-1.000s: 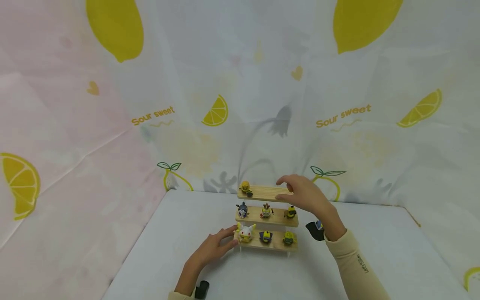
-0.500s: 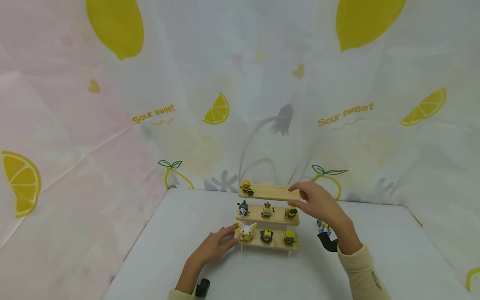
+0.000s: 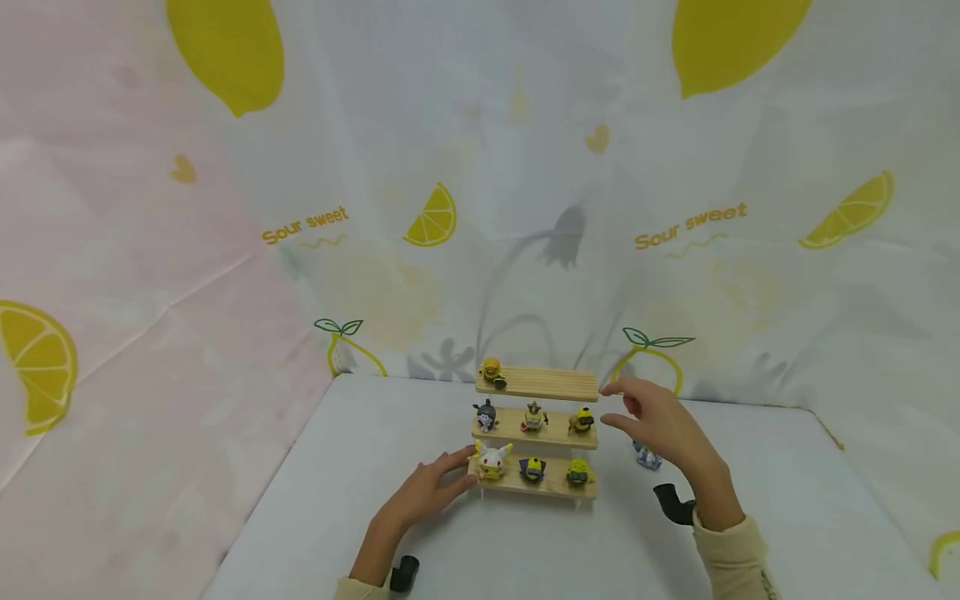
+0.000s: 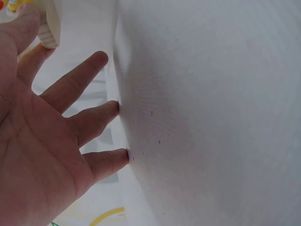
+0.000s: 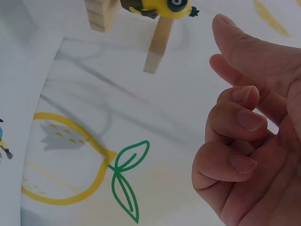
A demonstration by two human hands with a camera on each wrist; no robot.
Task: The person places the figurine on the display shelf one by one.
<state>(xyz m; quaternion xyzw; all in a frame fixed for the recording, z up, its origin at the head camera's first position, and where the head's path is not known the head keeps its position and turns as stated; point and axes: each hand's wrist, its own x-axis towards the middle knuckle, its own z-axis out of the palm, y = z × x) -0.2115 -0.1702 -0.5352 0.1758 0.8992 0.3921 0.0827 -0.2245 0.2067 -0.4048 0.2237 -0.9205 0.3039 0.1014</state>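
A three-tier wooden display shelf (image 3: 551,482) stands on the white table with small figurines on its boards. My left hand (image 3: 420,493) grips the left end of the bottom board between thumb and index finger, beside a white, yellow-eared figurine (image 3: 491,463). In the left wrist view, its other fingers (image 4: 77,80) spread toward the table. Off the shelf's right side, my right hand (image 3: 663,421) holds nothing; thumb and index stand apart, the other fingers loosely curled. A yellow goggled figurine (image 5: 162,7) sits near it on the middle board. One orange-yellow figurine (image 3: 492,372) occupies the top board's left end.
On the table (image 3: 787,483), right of the shelf, lies a small blue figurine (image 3: 647,456), partly hidden by the right hand. Several figurines fill the lower two boards. A lemon-print cloth (image 3: 480,167) hangs behind the table.
My right hand has drawn back from the top board to the right and down, uncovering the board's right end and the blue figurine. The left hand keeps its hold.
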